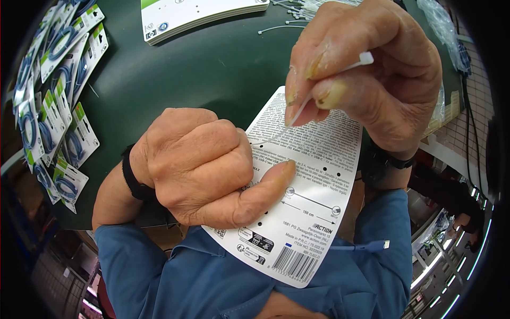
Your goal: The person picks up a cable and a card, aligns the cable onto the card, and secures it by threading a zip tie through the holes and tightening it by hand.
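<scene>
My left hand (204, 165) is closed on a white printed packaging card (324, 159), its thumb lying across the back. The card is tilted in front of my chest and has several small punched holes. A thin white cable tie (298, 113) is pinched between the thumb and fingers of my right hand (377, 69), above the card. The tie's square head sticks out past the fingers, and its tail runs down to the card beside my left fist. Whether the tail passes through a hole is hard to make out. From behind the card pokes a blue cable's end (372, 246) with a metal plug.
Many carded blue cables (77, 135) lie heaped along the left of the dark green table (175, 74). A stack of cards (204, 18) sits at the far edge, with loose white cable ties (311, 9) beside it. Clear plastic bags (440, 24) lie at far right.
</scene>
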Motion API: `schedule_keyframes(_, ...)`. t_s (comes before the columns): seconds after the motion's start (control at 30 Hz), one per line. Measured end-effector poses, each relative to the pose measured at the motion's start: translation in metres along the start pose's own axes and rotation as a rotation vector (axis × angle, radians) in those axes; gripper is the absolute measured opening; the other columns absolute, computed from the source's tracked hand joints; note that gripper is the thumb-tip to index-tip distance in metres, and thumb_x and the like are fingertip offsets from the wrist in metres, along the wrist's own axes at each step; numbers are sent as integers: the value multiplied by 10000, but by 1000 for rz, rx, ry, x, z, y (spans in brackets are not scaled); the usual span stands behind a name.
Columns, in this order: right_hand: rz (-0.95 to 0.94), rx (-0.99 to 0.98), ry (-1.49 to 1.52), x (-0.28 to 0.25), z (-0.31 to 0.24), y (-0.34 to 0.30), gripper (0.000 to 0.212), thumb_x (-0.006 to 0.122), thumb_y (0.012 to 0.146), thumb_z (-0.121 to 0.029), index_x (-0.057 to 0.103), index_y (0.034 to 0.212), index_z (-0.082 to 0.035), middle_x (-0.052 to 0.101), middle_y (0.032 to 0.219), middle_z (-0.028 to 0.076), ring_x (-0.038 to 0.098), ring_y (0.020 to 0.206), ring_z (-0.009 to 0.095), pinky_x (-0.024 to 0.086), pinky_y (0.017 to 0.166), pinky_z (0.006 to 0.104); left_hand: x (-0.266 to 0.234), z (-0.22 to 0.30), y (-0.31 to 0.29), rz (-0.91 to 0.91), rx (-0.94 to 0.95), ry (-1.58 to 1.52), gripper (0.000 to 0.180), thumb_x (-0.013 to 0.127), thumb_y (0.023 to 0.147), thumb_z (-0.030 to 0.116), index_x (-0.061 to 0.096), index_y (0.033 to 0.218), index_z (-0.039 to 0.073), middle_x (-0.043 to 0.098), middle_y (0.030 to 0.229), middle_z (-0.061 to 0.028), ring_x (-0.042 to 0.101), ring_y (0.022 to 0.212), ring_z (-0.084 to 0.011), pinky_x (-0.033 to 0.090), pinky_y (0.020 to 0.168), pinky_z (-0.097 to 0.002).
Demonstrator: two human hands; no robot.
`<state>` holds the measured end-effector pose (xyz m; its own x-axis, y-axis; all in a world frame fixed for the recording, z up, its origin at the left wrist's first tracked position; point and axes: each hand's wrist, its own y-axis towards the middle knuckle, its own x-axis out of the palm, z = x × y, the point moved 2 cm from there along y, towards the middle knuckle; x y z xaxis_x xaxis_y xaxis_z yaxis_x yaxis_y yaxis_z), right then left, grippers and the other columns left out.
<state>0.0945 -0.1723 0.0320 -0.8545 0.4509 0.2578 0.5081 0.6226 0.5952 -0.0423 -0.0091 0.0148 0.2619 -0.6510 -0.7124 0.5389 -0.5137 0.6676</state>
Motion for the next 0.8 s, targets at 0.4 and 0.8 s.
schedule_keyframes(0.4, -410, 378, -416, -2, -22, 1, 151, 825, 768, 23, 714, 862, -14, 734, 836, 159, 741, 794, 227, 577, 672, 284, 5, -7, 6, 134, 48, -14, 418, 765, 676, 227, 712, 1065, 83, 540, 695, 3, 512, 556, -100, 318, 446, -235)
schedule_keyframes(0.8, -34, 245, -452, -14, -23, 16, 172, 791, 833, 37, 696, 972, 4, 720, 933, 146, 707, 837, 190, 561, 734, 281, -5, -20, 23, 191, -64, -112, 392, 778, 686, 126, 733, 1063, 25, 625, 782, -44, 631, 631, -185, 431, 485, -280)
